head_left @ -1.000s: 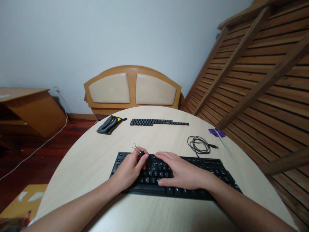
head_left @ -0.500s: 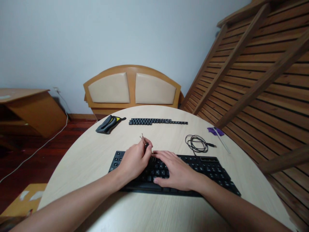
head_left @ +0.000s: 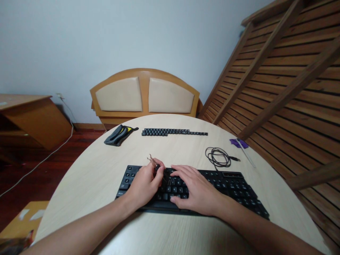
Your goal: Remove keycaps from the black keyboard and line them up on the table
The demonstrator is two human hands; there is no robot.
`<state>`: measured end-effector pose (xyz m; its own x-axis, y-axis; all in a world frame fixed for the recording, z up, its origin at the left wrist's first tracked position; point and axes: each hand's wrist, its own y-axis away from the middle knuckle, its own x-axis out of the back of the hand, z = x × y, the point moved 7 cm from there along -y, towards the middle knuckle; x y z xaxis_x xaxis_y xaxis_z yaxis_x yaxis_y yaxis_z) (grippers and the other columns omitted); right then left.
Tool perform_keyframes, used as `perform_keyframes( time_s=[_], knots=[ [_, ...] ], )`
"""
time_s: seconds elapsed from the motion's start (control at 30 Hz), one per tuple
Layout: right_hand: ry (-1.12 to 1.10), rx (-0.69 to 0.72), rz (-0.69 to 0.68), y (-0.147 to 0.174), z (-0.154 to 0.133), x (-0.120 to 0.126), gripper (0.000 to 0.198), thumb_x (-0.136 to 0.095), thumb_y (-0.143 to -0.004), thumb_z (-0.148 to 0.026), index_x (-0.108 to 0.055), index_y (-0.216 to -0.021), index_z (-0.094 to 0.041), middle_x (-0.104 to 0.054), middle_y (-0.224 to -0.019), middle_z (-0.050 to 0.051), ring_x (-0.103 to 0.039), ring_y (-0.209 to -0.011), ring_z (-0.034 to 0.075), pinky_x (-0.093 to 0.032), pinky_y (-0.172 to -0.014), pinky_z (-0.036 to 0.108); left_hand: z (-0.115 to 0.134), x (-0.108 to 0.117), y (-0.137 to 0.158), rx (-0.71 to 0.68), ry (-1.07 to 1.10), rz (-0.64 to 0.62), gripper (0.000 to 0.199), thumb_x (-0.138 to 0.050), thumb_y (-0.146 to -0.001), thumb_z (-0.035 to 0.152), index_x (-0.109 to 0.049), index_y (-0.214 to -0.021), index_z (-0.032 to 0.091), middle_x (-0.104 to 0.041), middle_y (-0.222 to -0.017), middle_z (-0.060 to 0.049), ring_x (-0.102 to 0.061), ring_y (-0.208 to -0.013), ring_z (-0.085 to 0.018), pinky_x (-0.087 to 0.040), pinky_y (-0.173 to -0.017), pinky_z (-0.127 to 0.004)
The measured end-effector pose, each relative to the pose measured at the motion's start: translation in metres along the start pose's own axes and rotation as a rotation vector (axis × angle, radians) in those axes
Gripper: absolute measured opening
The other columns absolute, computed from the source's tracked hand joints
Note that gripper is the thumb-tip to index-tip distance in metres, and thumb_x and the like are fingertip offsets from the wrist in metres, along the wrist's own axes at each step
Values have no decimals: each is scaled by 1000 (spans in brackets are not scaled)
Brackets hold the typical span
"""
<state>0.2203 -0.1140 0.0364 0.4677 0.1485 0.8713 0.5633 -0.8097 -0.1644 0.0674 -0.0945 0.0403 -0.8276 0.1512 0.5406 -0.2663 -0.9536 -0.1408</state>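
Observation:
A black keyboard (head_left: 228,193) lies across the near part of the round table, with bare key sockets at its left end. My left hand (head_left: 145,182) is closed around a wire keycap puller (head_left: 157,166) with a dark middle. Thin prongs stick out above the fist, and the lower wires reach down over the keys. Whether a keycap sits in those wires is too small to tell. Beside it, my right hand (head_left: 195,189) rests open on the keyboard, fingers spread and thumb near the front edge.
Removed keycaps (head_left: 170,132) stand in rows farther back on the table (head_left: 180,150). A dark grey and yellow pouch (head_left: 119,135) lies back left. To the right are a coiled USB cable (head_left: 219,157), a purple cloth (head_left: 237,142) and a thin pale stick (head_left: 247,156).
My left hand has shifted slightly left and away from the right fingers. The puller's top prongs lean farther left. The right hand stays on the keyboard, and the view has shifted a little.

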Motion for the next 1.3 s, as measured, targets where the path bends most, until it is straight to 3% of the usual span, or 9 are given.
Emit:
perform_keyframes(
  time_s=[0.13, 0.4, 0.7, 0.9, 1.3],
  knots=[
    [-33, 21, 22, 0, -3, 3, 52, -75, -71, -41, -60, -118, -24, -54, -138, 8, -46, -129, 26, -36, -109, 44, 1, -1, 0, 4, 42, -17, 20, -40, -97, 35, -52, -93, 20, -55, -57, 4, -54, -51, -15, -40, -54, -25],
    [-37, 29, 88, -2, -2, 5, 19, -61, -87, -27, -64, -106, -22, -61, -130, 7, -51, -124, 23, -39, -107, 44, 3, -3, 1, -17, 8, -45, 21, -45, -96, 37, -54, -93, 19, -60, -59, 3, -59, -55, -16, -42, -58, -26],
    [-44, 68, 140, -1, -2, 6, 21, -64, -86, -26, -68, -106, -24, -64, -127, 7, -55, -121, 23, -42, -105, 44, 12, -9, 4, -62, -139, -147, 23, -46, -96, 36, -59, -93, 17, -61, -65, 0, -58, -62, -18, -40, -62, -29],
    [-29, 105, 178, 0, -2, 4, 19, -65, -85, -26, -71, -102, -21, -68, -120, 7, -58, -116, 23, -44, -104, 42, 10, -10, 5, -80, 8, -154, 21, -38, -99, 33, -53, -102, 18, -54, -66, 3, -54, -62, -16, -40, -64, -28],
    [-21, 38, 235, 1, -4, 1, 18, -59, -84, -19, -71, -97, -21, -70, -117, 7, -62, -112, 23, -49, -101, 41, 4, -13, 2, -5, 250, -177, 26, -34, -101, 40, -50, -100, 19, -46, -67, 5, -45, -62, -14, -38, -62, -27]
  ],
)
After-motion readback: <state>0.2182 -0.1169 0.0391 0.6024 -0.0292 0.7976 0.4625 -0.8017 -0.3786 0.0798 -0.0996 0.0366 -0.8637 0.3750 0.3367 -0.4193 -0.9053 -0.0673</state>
